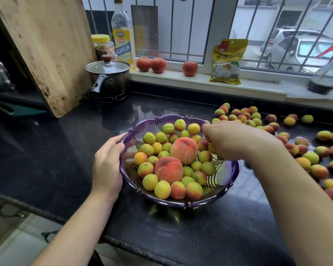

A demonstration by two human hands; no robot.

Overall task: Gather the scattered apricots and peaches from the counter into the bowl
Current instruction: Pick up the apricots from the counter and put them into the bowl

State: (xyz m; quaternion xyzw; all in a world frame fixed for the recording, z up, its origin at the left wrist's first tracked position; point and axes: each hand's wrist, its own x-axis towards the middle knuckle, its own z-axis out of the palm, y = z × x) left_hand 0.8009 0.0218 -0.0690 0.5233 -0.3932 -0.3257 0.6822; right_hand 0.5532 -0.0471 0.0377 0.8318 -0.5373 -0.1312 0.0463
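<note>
A purple glass bowl (pixel 225 179) stands on the black counter (pixel 56 150) and holds several small yellow-red apricots (pixel 161 189) and two larger peaches (pixel 184 150). My left hand (pixel 108 166) grips the bowl's left rim. My right hand (pixel 233 141) hovers over the bowl's right side, fingers curled down around apricots (pixel 211 147) that show under the palm. More apricots (pixel 242 118) lie scattered on the counter to the right of the bowl, out to the frame's right edge.
A lidded steel pot (pixel 108 77) sits behind the bowl, next to a leaning wooden cutting board (pixel 46 50). On the windowsill stand three tomatoes (pixel 158 65), a yellow packet (pixel 227 62), a bottle (pixel 122 35) and a jar (pixel 102 47). A spray bottle (pixel 327 73) is far right.
</note>
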